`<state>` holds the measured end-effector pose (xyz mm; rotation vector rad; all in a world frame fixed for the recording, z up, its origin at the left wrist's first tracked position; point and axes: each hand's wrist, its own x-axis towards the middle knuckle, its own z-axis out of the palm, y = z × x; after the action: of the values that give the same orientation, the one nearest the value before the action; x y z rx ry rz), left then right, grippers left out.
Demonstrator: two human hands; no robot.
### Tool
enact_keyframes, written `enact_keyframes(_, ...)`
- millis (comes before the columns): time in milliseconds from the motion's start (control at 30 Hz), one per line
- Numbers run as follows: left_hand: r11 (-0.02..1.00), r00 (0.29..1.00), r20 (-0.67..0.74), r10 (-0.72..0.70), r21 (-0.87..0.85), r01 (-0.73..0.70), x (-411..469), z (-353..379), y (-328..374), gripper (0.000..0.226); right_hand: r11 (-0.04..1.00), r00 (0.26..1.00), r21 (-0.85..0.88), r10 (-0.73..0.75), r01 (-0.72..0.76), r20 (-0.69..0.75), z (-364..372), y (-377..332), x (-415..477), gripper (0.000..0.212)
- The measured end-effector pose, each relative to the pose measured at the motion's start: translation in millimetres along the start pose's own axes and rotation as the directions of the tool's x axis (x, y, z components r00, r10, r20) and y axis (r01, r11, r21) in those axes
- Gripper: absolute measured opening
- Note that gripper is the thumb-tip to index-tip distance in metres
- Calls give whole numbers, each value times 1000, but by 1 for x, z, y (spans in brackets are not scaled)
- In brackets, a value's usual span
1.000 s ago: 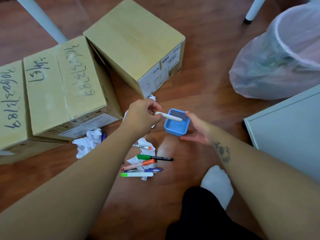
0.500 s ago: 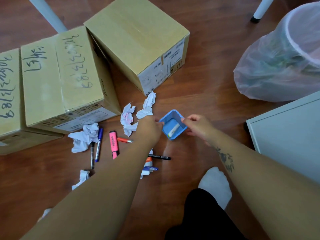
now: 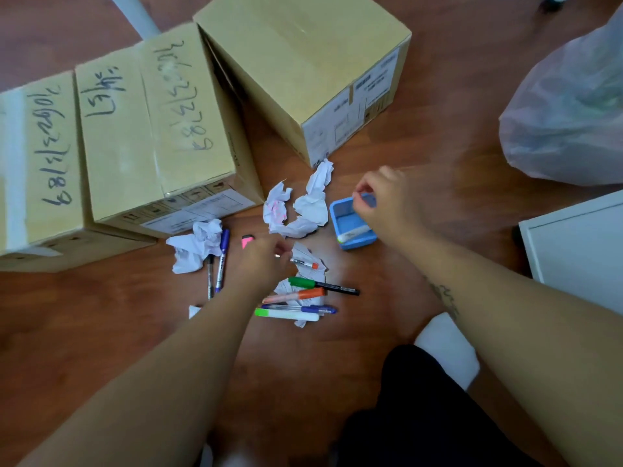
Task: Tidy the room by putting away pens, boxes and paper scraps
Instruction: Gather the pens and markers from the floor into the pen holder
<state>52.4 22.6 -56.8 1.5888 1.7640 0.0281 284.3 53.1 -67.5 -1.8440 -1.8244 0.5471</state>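
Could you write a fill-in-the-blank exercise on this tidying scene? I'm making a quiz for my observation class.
1. The right hand holds the rim of a small ____ pen holder.
2. Inside the pen holder lies ____ white pen.
3. The left hand reaches down toward the small pen with the ____ cap.
4. The three cardboard boxes stand on the ____.

Missing words: blue; one; orange; floor

blue pen holder (image 3: 350, 220), tan boxes (image 3: 158, 129), pink highlighter (image 3: 247, 241)
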Motion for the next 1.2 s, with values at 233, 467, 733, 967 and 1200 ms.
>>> enact_keyframes(233, 999, 993, 114, 41, -8, -40, -17, 13, -52, 21, 947, 985, -319, 17, 39, 172, 26, -11, 8, 19)
enact_keyframes(467, 993, 991, 95, 91, -82, -83, -18, 32, -54, 33, 956, 974, -195, -199, 217, 108, 30, -43, 12, 10)
enact_keyframes(733, 991, 992, 29, 123, -61, -121, -20, 52, -67, 36, 982, 751, -164, 36, 97, 659, 98, -84, -3, 21)
enact_keyframes(967, 966, 996, 45, 76, -250, -63, -25, 45, -65, 21, 979, 684, -203, 127, 32, 719, 117, -89, -4, 21)
enact_keyframes(1200, 892, 993, 119, -24, -446, 75, -38, 16, -71, 2, 892, 352, -449, 403, 56, 845, 146, -89, 21, 50)
